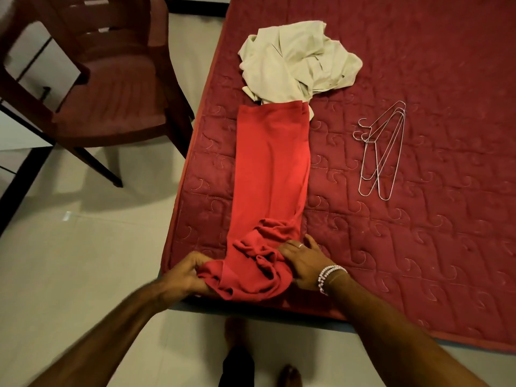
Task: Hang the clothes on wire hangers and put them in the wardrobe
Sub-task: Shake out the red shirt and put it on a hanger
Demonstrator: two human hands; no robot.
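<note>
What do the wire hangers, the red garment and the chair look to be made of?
Wire hangers: thin bare metal wire, silvery with slight shine. Red garment: soft matte fabric, creasing and bunching at the near end; possibly cotton knit, unsure. Chair: probably moulded plastic, by its one-piece slatted form; maroon, faint gloss.

A dark red quilted mattress [418,247], stitched with pale swirls, carries three things. A long red cloth garment [272,169] lies folded in a narrow strip near the mattress's left edge, its near end bunched at the corner. A crumpled cream cloth garment [298,60] touches the red garment's far end. A loose stack of silver wire hangers [382,152] lies to the right of the red garment, apart from it.
</note>
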